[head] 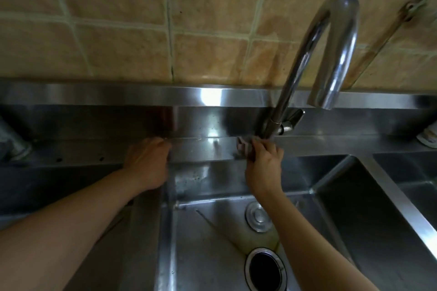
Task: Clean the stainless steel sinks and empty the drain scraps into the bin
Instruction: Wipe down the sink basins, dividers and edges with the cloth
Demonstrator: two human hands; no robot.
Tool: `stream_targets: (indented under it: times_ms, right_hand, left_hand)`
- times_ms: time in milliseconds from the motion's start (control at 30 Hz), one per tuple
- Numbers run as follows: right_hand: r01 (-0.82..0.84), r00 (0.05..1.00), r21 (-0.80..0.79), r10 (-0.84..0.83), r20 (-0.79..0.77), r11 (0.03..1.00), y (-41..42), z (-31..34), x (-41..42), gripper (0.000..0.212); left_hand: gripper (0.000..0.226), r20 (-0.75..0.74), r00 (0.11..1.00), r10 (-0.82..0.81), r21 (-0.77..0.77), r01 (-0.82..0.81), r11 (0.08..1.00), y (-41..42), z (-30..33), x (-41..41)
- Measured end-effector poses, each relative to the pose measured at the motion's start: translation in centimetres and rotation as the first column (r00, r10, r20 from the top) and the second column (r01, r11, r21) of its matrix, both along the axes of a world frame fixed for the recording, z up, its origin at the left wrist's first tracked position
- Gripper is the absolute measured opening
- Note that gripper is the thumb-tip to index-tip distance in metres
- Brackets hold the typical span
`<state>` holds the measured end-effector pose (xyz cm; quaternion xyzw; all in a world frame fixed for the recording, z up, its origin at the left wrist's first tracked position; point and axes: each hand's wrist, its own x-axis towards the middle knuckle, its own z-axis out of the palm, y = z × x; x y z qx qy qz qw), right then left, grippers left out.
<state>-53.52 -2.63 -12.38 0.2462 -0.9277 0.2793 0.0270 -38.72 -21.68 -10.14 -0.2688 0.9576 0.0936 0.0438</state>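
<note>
The right hand (264,168) reaches across the middle sink (212,231) to the back ledge (201,149). Its fingers are curled around a small grey cloth (246,147) and press it against the ledge at the foot of the tap (331,54). The cloth touches the ledge and lies just beside the tap base; only part of it shows past the fingers.

The left hand (147,163) rests on the same ledge, above the divider between the left sink (71,184) and the middle sink. It is blurred. The fingers bend over the far side of the hand, and whether they hold anything cannot be told.

The tap rises from the ledge, curves over in a high arch, and its spout points down above the divider between the middle sink and the right sink (354,208). A short lever (294,118) projects from the tap body near the base.

The middle sink floor carries two fittings. A round open drain hole (266,269) sits near the bottom of the view, dark inside. A round metal plug (257,216) lies on the floor just behind the drain hole, apart from it. Yellowish staining marks the floor between the two.

A fourth sink (413,172) shows at the far right. Behind the ledge, a steel splashback (118,94) meets a wall of tan tiles (118,30).
</note>
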Motion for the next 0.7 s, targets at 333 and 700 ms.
stream_targets:
  times_ms: [333, 700]
  right_hand:
    - [0.035, 0.995, 0.370, -0.067, 0.075, 0.928, -5.7, -0.7, -0.1, 0.053]
    - [-0.396, 0.916, 0.510, 0.367, 0.161, 0.764, -17.2, -0.5, 11.1, 0.062]
  left_hand:
    - [0.043, -0.070, 0.997, 0.020, 0.042, -0.017, 0.999, -4.3, -1.3, 6.0]
    - [0.055, -0.172, 0.975, 0.139, 0.120, -0.120, 0.986, -8.4, -0.1, 13.8]
